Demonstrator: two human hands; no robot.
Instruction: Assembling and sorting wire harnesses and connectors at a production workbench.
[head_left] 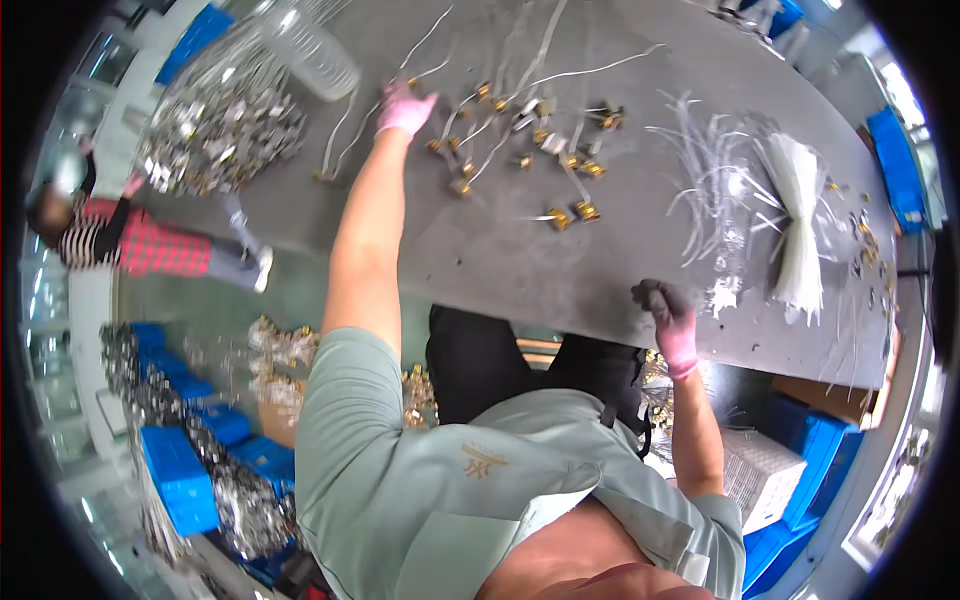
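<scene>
My left hand, in a pink glove, reaches far across the grey table with fingers spread, touching the surface beside scattered small brass fittings on thin white wires. My right hand, also in a pink glove with darkened fingertips, is curled at the table's near edge; whether it holds anything is hidden. A bundle of white cable ties lies to the right, with loose clear strips next to it.
A large heap of shiny metal parts in clear plastic sits at the table's far left. Another person in a red checked top is at the left. Blue bins with metal parts stand on the floor; more blue boxes at right.
</scene>
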